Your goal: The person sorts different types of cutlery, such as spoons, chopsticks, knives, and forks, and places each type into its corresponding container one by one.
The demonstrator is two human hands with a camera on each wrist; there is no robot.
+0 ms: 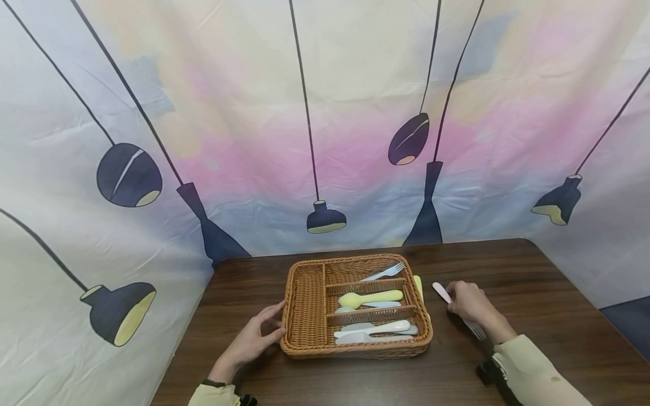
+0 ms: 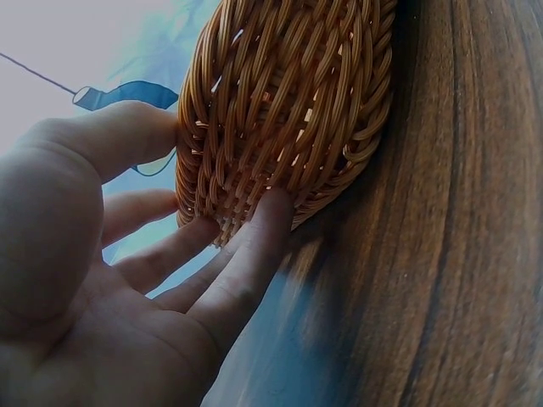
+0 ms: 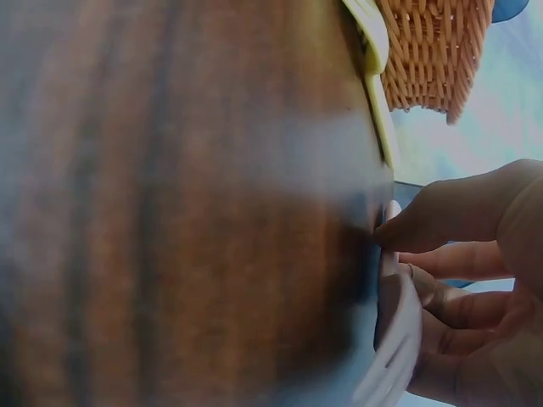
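A wicker cutlery basket (image 1: 306,304) stands on the dark wooden table. My left hand (image 1: 254,336) touches its left end, the fingers fairly straight against the woven wall (image 2: 280,110) in the left wrist view. To the basket's right, my right hand (image 1: 469,304) pinches a pale pink fork (image 1: 440,290) by its handle, low over the tabletop; whether the fork touches the table I cannot tell. In the right wrist view the fork's head (image 3: 397,339) shows below the thumb and fingers.
Inside the basket, a pale blue fork (image 1: 388,272) lies in the back compartment, a yellow spoon (image 1: 370,297) in the middle one, and several knives, including a white knife (image 1: 373,329), in front. A yellow utensil (image 1: 418,286) lies against the basket's right side. A printed cloth (image 1: 264,141) hangs behind.
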